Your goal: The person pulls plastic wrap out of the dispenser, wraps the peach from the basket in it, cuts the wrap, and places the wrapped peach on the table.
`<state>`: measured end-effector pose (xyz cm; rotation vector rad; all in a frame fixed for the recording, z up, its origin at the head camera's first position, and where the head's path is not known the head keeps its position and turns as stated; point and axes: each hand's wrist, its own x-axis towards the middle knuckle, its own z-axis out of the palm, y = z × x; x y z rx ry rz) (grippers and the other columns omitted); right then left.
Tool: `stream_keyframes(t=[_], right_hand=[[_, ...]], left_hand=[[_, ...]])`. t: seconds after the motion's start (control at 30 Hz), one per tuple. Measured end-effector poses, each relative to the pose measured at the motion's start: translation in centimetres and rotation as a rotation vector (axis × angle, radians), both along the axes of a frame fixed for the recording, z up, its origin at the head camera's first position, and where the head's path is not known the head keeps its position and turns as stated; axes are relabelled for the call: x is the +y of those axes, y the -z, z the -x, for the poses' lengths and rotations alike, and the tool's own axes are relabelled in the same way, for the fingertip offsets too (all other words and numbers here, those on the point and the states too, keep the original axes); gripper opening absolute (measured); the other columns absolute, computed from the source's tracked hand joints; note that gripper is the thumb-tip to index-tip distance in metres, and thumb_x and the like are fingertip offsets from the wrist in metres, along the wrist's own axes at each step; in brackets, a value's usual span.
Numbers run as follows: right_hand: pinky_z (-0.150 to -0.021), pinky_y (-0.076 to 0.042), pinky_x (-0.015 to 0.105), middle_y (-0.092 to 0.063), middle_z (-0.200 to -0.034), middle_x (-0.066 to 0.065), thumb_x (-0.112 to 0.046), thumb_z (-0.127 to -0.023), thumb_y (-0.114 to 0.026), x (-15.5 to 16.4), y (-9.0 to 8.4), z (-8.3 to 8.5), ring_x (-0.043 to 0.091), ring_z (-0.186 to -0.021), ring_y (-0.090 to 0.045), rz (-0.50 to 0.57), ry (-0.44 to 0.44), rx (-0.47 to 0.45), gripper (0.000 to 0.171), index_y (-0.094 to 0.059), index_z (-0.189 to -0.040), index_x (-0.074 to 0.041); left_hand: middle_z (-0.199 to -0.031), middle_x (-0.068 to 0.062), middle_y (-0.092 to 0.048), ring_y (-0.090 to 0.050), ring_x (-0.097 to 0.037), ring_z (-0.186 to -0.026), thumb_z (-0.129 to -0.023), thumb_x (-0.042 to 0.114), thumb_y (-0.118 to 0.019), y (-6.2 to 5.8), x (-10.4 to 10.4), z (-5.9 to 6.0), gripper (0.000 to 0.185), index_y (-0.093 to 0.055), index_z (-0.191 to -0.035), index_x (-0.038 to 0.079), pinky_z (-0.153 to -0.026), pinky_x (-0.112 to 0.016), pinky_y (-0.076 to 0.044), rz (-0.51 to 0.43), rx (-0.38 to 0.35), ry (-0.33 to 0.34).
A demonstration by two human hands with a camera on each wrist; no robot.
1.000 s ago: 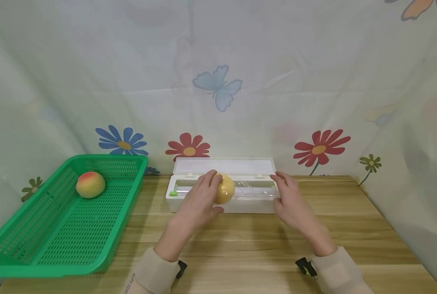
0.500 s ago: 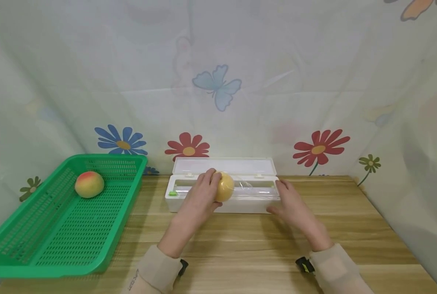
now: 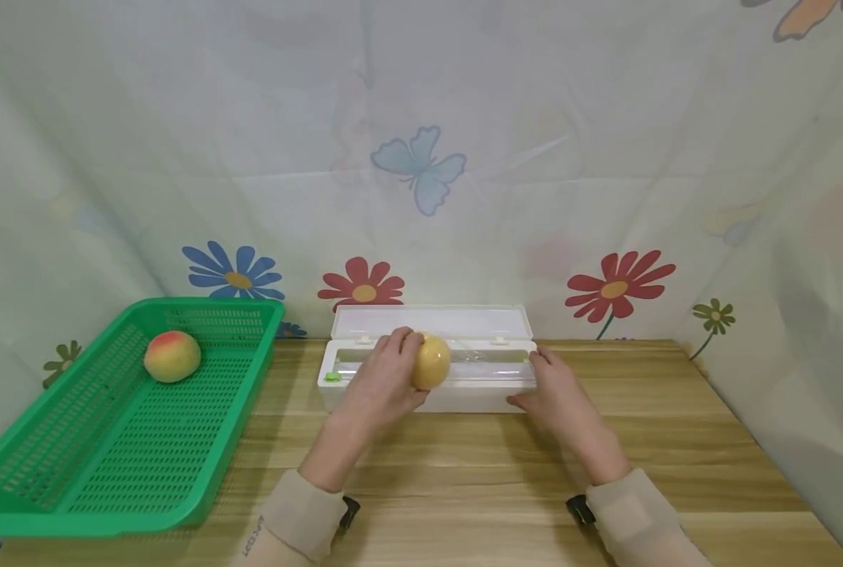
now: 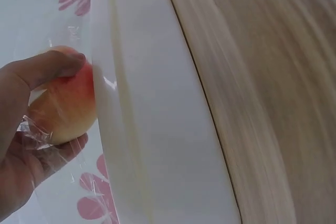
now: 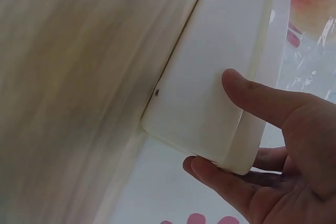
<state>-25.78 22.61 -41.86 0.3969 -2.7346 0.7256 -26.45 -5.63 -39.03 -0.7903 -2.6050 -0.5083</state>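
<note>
While left hand [image 3: 382, 383] grips wrapped fruit [image 3: 431, 361], right hand [image 3: 559, 396] holds dispenser [image 3: 464, 394].

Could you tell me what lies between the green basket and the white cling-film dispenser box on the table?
In the head view, only bare wooden table lies between the green basket and the white dispenser box; nothing stands on that strip.

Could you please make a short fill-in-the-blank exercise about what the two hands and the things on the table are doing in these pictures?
1. The left hand holds a round yellow ____ over the white dispenser box.
2. The right hand grips the ____ end of that box.
3. A second fruit lies in the ____ basket.

Missing words: fruit; right; green
</note>
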Motion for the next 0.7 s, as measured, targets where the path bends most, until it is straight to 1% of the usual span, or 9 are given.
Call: stream_keyframes(t=[0.1, 0.2, 0.3, 0.4, 0.53, 0.7], right_hand=[[-0.096, -0.050, 0.059, -0.059, -0.129, 0.032, -0.007, -0.074, -0.093, -0.1, 0.1, 0.0, 0.047, -0.112, -0.061, -0.017, -0.010, 0.035, 0.071, -0.057, -0.132, 0.012], [-0.090, -0.054, 0.058, -0.062, -0.123, 0.030, -0.007, -0.074, -0.093, -0.2, 0.2, 0.0, 0.045, -0.103, -0.065, -0.032, -0.014, 0.063, 0.068, -0.058, -0.130, 0.011], [-0.085, -0.056, 0.056, -0.063, -0.117, 0.027, -0.007, -0.074, -0.093, -0.3, 0.1, -0.1, 0.042, -0.097, -0.067, -0.041, -0.009, 0.075, 0.065, -0.059, -0.127, 0.009], [-0.082, -0.057, 0.056, -0.064, -0.114, 0.026, -0.008, -0.074, -0.093, -0.4, 0.1, -0.1, 0.041, -0.094, -0.067, -0.051, 0.005, 0.079, 0.062, -0.060, -0.124, 0.009], [-0.080, -0.057, 0.055, -0.065, -0.112, 0.025, -0.009, -0.074, -0.093, -0.5, 0.0, -0.1, 0.041, -0.091, -0.067, -0.064, 0.023, 0.074, 0.060, -0.061, -0.122, 0.009], [-0.080, -0.057, 0.055, -0.065, -0.110, 0.025, -0.010, -0.075, -0.092, -0.6, -0.1, -0.2, 0.041, -0.090, -0.068, -0.077, 0.031, 0.065, 0.057, -0.061, -0.119, 0.008]], left_hand=[[-0.133, -0.017, -0.054, -0.059, -0.031, -0.110, -0.071, 0.018, -0.096, -0.1, -0.1, 0.0, 0.074, -0.055, -0.130, 0.002, -0.096, -0.043, -0.054, -0.024, 0.009, 0.024], [-0.133, -0.016, -0.053, -0.060, -0.032, -0.111, -0.069, 0.017, -0.097, -0.2, -0.1, -0.1, 0.072, -0.056, -0.127, 0.002, -0.095, -0.043, -0.055, -0.040, 0.037, 0.050], [-0.130, -0.013, -0.054, -0.059, -0.030, -0.109, -0.068, 0.019, -0.097, -0.3, -0.2, -0.1, 0.071, -0.057, -0.125, 0.001, -0.095, -0.041, -0.055, -0.038, 0.075, 0.067], [-0.126, -0.011, -0.056, -0.055, -0.030, -0.114, -0.069, 0.020, -0.096, -0.5, -0.2, -0.2, 0.070, -0.058, -0.125, 0.001, -0.097, -0.040, -0.053, -0.033, 0.104, 0.074], [-0.127, -0.011, -0.056, -0.050, -0.030, -0.120, -0.069, 0.021, -0.096, -0.9, -0.3, -0.3, 0.070, -0.058, -0.126, 0.002, -0.100, -0.041, -0.051, -0.047, 0.105, 0.075], [-0.126, -0.011, -0.057, -0.050, -0.029, -0.119, -0.069, 0.022, -0.096, -1.3, -0.6, -0.5, 0.070, -0.059, -0.126, 0.003, -0.098, -0.041, -0.052, -0.065, 0.098, 0.087]])
